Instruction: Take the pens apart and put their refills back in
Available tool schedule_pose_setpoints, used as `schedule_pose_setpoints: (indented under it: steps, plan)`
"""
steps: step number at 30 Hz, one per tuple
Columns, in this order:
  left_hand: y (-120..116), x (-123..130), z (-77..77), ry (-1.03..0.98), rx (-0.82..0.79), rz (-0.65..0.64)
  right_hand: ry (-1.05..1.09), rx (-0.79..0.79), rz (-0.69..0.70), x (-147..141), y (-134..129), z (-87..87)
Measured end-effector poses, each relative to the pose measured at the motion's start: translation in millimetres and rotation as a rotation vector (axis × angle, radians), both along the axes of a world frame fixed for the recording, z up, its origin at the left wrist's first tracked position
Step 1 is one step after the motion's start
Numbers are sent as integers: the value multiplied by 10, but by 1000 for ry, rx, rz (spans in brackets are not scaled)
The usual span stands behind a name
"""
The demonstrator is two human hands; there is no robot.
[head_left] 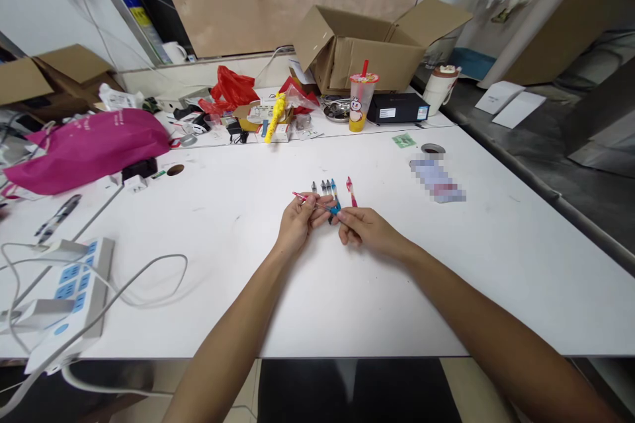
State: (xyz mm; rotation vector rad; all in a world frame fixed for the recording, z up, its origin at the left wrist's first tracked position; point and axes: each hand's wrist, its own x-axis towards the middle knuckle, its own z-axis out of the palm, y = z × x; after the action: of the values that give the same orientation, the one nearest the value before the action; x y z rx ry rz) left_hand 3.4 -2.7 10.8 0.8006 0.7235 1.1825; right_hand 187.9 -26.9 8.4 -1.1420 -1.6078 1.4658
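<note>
Near the middle of the white table (397, 291), my left hand (297, 220) pinches a thin pen piece (299, 196) with a pink tip, between thumb and fingers. My right hand (364, 225) has its thumb and index finger closed on the blue end (334, 209) of what is held between the two hands. Whether the pink and blue parts are joined cannot be made out. Just beyond the hands lie several pens with dark ends (325, 186), a blue pen (334, 189) and a pink pen (351, 192), the last one a little apart on the right.
A power strip (94, 291) with looping white cables lies at the left, near a pink bag (94, 149). Along the back stand a drink cup (362, 102), a black box (398, 109) and an open carton (372, 63). A tape roll (433, 149) is at the right.
</note>
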Motion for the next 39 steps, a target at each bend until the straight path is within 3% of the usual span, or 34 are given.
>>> schedule_pose_setpoints:
  steps: [3,5,11,16,30,36,39]
  plan:
    - [0,14,-13,32,-1,42,-175,225,-108,16,-34,31]
    - [4,21,-16,39,-24,65,-201,277,-159,13,-43,34]
    - [18,28,-20,58,-88,71,-46,290,-293,-24,3,-28]
    - [20,37,-35,68,-96,77,-49,321,-329,-18,28,-52]
    - [14,53,-30,65,-119,97,-79,322,-377,-25,37,-49]
    - [22,38,-5,-9,-182,158,-66,483,-405,3,30,12]
    - [35,10,7,-57,-214,190,-23,438,-403,41,52,31]
